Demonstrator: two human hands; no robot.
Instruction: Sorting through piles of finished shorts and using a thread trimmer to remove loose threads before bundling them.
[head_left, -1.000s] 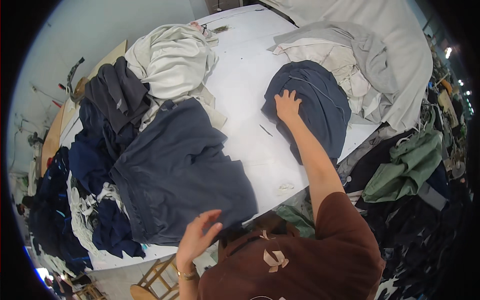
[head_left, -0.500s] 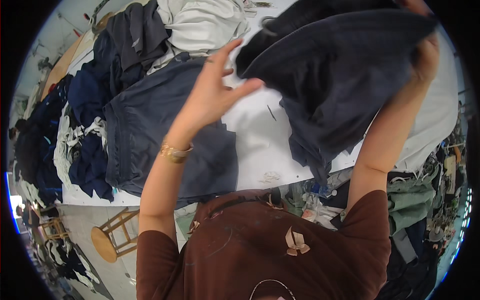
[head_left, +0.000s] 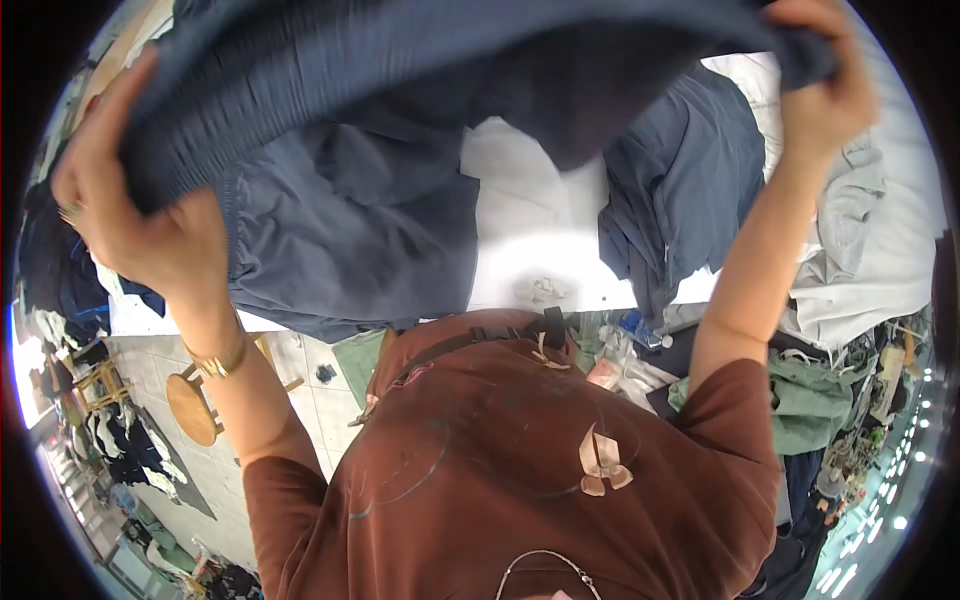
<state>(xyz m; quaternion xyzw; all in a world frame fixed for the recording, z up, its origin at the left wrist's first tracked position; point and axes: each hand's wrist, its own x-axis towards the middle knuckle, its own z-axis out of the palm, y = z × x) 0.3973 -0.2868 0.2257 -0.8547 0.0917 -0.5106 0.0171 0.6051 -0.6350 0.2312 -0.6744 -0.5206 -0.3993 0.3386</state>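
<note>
Navy garment (head_left: 450,70) held up high, stretched wide between both hands, above the white table (head_left: 530,220); the spread looks meant to open the cloth out flat for a look or a shake

Left hand (head_left: 140,215) at the garment's left edge: fingers curled, cloth bunched in a firm grasp, edge running over the knuckles. Gold watch (head_left: 218,362) on that wrist. Below and outward of this hand, a round wooden stool (head_left: 192,408) on the tiled floor; further out, dark clothing piled along the table's end

Between the hands, under the raised cloth: a second navy piece (head_left: 350,240) lies spread on the table, hem hanging a little over the near edge. Bare white tabletop beside it, with a small scrap of something pale near the edge, too small to tell

Inward of the right hand, another dark blue garment (head_left: 680,190) lies crumpled, draping off the table edge

Right hand (head_left: 825,95) clenched on the garment's right corner, thumb side toward the camera, forearm raised steeply. Beyond it, pale grey and white fabric (head_left: 870,250) heaped; below, green cloth (head_left: 815,400) off the table
</note>
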